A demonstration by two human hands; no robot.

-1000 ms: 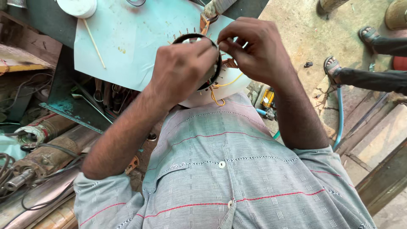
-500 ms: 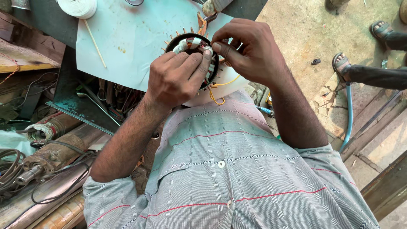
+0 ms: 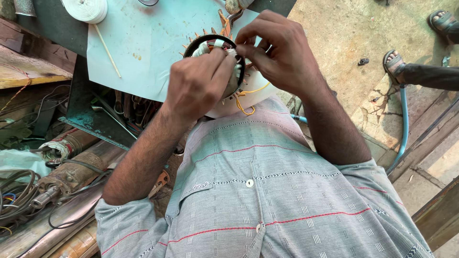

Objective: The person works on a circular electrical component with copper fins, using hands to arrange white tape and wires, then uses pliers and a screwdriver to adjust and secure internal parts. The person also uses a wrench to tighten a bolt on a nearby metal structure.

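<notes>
Pale blue sheet (image 3: 143, 43) underlies the stator (image 3: 215, 48) both hands pinch, left hand (image 3: 198, 83), right hand (image 3: 282, 52).

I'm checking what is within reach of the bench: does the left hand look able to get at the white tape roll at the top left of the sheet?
Probably yes. The left hand rests on the motor stator, and only bare sheet and a thin stick lie between it and the white tape roll.
</notes>
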